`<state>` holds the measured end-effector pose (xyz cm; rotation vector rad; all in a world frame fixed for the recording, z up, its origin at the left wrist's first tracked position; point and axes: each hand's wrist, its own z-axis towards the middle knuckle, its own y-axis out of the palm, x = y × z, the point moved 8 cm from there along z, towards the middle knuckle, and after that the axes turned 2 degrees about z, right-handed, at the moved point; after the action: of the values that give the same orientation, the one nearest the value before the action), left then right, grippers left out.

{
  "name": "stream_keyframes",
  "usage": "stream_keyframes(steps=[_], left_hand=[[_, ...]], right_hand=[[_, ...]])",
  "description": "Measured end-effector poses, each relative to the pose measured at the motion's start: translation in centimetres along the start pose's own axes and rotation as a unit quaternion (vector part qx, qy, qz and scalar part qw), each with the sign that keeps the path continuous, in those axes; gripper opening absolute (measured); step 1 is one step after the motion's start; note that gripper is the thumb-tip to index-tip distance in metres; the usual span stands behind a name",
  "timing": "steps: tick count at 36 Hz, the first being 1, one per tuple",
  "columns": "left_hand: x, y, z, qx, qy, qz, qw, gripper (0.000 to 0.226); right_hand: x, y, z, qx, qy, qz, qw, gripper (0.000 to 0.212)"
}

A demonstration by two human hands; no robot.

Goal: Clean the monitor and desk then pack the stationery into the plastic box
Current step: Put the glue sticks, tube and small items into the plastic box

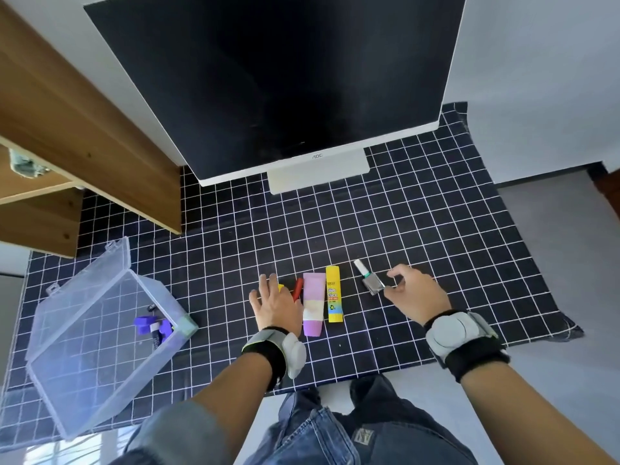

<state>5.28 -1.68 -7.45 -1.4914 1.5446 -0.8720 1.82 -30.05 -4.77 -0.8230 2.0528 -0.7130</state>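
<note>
- You are in the packing part of the task, as far as the scene suggests: the plastic box [100, 333] sits open at the left of the checked desk cloth [419, 229], its lid tipped back, with a few small purple and dark items already lying inside.
- Your left hand [273, 305] lies flat, palm down, fingers straight, on the cloth at the left end of a short row of stationery. It covers most of a small yellow item [281, 287] and touches a red pen-like item [297, 288]; it does not look closed around either.
- Just right of that hand lie a pink and purple tube [314, 305] and a yellow glue stick [334, 295], side by side, pointing toward the monitor [268, 78].
- Your right hand [414, 292] hovers at the right end of the row. Its fingers are loosely curled, thumb and forefinger narrowly apart, with the tips at the near end of a small bottle with a white cap [369, 278]. You do not appear to have gripped it yet.
- Next, I judge, you need to close that pinch on the bottle, lift it, and carry it left across the row to the box.
- The remaining four items would follow the same way.
</note>
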Motion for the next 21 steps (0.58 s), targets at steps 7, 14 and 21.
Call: stream_keyframes(steps=[7,14,21], left_hand=[[0.1,-1.4,-0.8,0.022,0.001,-0.072,0.997,0.034],[-1.0,-2.7,-2.7,0.052,0.002,-0.156,0.986,0.031],[-3.1,-4.1,-3.6,0.065,-0.023,-0.223,0.972,0.027]], right_hand=[[-1.6,1.1,1.0,0.018,-0.015,-0.047,0.999,0.045],[-2.9,2.6,1.8,0.025,-0.012,-0.1,0.995,0.045],[-2.1,3.8,2.5,0.014,0.029,-0.092,0.995,0.025]])
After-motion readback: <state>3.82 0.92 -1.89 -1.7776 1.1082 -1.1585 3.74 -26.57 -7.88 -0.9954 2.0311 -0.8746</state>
